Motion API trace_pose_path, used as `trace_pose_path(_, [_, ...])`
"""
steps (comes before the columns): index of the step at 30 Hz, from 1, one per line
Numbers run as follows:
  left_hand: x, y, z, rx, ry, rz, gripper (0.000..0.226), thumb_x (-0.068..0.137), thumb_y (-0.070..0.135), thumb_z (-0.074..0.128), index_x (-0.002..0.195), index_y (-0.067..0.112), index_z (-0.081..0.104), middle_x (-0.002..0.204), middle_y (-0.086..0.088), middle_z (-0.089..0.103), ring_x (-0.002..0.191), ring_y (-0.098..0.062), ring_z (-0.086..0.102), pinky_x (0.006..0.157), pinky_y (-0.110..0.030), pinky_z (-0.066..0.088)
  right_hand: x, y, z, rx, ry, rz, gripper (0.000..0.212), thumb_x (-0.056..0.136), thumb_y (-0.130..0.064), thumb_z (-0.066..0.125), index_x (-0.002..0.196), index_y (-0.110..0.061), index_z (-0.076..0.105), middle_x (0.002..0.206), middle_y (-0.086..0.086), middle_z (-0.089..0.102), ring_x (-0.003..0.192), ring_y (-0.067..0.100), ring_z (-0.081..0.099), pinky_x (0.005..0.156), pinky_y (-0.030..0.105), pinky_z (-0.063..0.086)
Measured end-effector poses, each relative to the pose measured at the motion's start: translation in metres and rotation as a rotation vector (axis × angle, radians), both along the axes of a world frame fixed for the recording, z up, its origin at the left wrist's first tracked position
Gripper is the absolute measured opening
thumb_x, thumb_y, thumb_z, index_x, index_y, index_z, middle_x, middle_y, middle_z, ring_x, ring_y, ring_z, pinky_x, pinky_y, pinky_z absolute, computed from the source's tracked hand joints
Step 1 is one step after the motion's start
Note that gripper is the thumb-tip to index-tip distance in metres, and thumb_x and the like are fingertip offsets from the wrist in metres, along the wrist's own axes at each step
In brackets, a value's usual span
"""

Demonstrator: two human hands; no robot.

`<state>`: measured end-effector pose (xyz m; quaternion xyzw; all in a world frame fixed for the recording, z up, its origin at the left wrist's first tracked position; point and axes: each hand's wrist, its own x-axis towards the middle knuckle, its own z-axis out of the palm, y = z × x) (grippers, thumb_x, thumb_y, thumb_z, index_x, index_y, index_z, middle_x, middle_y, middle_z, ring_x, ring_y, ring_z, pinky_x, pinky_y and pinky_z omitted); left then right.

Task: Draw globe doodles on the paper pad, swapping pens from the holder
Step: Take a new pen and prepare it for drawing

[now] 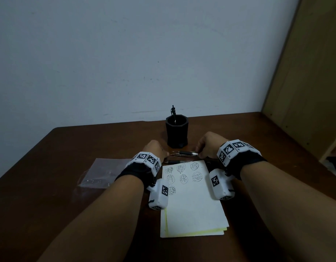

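A white paper pad [193,210] lies on the dark wooden table [49,195], with several globe doodles [183,178] in rows across its top. Just beyond the pad, my left hand [155,149] and my right hand [208,145] hold a black pen [184,153] level between them, one at each end. The pen's silver end is at my right fingers. Another dark pen [174,162] lies on the table at the pad's top edge. A black pen holder [176,132] stands behind the hands with one black pen [173,113] upright in it.
A clear plastic bag [104,172] lies flat to the left of the pad. A pale wall runs along the table's far edge. A wooden cabinet side [305,91] rises at the right. Both wrists wear bands with black-and-white markers.
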<state>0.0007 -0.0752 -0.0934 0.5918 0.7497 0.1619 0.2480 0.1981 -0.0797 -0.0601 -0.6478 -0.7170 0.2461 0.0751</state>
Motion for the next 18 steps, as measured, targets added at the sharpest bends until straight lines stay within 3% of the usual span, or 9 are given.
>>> trace_pose_path(2, [-0.003, -0.001, -0.001, 0.019, -0.124, 0.035, 0.036, 0.087, 0.018, 0.068, 0.058, 0.005, 0.052, 0.06, -0.006, 0.052, 0.057, -0.02, 0.048, 0.056, -0.024, 0.04, -0.001, -0.001, 0.0, 0.001, -0.002, -0.002, 0.015, 0.078, -0.007, 0.075, 0.089, -0.018, 0.076, 0.087, 0.0, 0.069, 0.08, 0.016, 0.062, 0.069, 0.022, 0.046])
trace_pose_path(8, [-0.009, -0.01, 0.002, 0.01, -0.622, 0.108, 0.023, 0.093, 0.016, 0.061, 0.071, 0.011, 0.061, 0.067, -0.004, 0.06, 0.04, -0.01, 0.046, 0.033, -0.017, 0.037, -0.003, -0.004, 0.001, 0.001, 0.015, -0.015, 0.014, 0.077, -0.008, 0.076, 0.085, -0.02, 0.076, 0.084, 0.001, 0.07, 0.074, 0.016, 0.062, 0.06, 0.02, 0.045])
trace_pose_path(18, [-0.01, -0.02, 0.011, -0.023, -0.647, 0.102, 0.013, 0.096, 0.017, 0.057, 0.096, 0.005, 0.063, 0.071, -0.004, 0.057, 0.05, -0.014, 0.044, 0.035, -0.019, 0.034, -0.004, -0.006, 0.004, 0.015, 0.022, 0.007, 0.014, 0.076, -0.006, 0.076, 0.083, -0.019, 0.075, 0.085, 0.002, 0.07, 0.077, 0.017, 0.063, 0.069, 0.024, 0.049])
